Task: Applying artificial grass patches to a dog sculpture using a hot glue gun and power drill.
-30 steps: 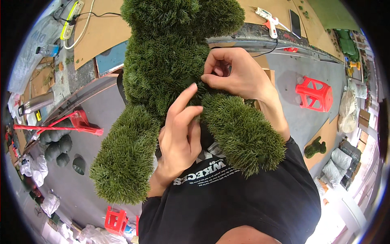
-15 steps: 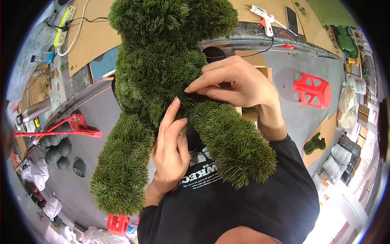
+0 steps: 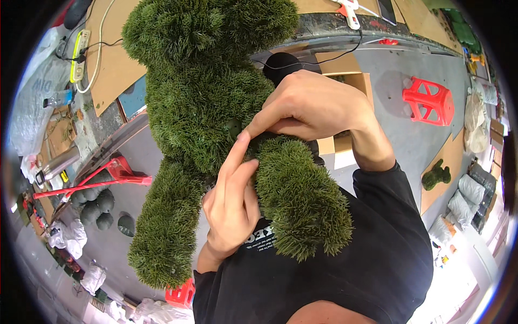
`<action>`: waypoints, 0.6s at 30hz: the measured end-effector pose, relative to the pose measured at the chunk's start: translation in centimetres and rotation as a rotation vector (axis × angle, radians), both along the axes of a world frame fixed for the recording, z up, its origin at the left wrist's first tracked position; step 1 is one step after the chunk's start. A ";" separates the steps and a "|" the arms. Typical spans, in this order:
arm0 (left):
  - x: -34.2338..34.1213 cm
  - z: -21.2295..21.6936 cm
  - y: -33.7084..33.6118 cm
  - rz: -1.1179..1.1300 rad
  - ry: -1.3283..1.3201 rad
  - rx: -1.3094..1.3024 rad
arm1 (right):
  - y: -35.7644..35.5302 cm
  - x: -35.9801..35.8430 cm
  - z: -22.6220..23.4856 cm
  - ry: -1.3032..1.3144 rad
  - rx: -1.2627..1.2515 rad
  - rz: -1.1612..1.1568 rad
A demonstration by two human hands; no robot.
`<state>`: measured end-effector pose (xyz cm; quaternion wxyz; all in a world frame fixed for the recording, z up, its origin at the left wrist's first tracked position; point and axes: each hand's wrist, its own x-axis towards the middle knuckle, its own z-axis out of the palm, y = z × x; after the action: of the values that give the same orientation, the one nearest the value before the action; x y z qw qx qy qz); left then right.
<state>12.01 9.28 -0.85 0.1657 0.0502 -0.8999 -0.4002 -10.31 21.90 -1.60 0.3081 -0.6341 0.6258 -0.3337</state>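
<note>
A large topiary figure (image 3: 205, 102) covered in green artificial grass lies against me, its two lower limbs pointing my way. Where the body meets the right limb (image 3: 302, 200), a small smooth dark green patch (image 3: 233, 127) shows among the blades. My right hand (image 3: 318, 105) reaches over this joint, fingers bent and closed in a pinch; whatever is between the tips is hidden. From below comes my left hand (image 3: 232, 197), its index finger stretched out to touch the right fingertips. The other left fingers are partly bent beside the right limb, holding nothing visible.
A glue gun (image 3: 349, 13) and a phone (image 3: 386, 12) lie on the bench beyond. A power strip (image 3: 80, 56) is at the far left. An open cardboard box (image 3: 345, 63) and a red stool (image 3: 429, 101) stand right; grey balls (image 3: 97, 208) lie on the left floor.
My right hand has turned and its fingers have closed down to meet my left index fingertip. The view has shifted, and a smooth green patch shows more plainly beside the fingers.
</note>
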 end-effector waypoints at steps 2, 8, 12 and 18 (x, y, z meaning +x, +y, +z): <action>-0.7 0.3 -0.2 -0.001 -0.053 0.011 | 0.1 0.0 -0.4 -0.004 -0.002 -0.017; -0.1 0.6 0.3 0.046 -0.213 0.053 | 0.8 0.2 -2.7 -0.281 -0.156 -0.097; -0.1 -0.2 0.2 0.021 -0.160 0.002 | 2.6 -0.8 -3.3 -0.472 -0.275 -0.332; -0.5 0.5 -0.2 -0.036 -0.186 -0.045 | 9.9 -8.2 -8.6 -0.262 -0.336 -1.348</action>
<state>11.54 9.05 -0.35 0.0753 0.0670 -0.9210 -0.3763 -18.49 31.79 -10.24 0.0050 -0.1022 0.7800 -0.6174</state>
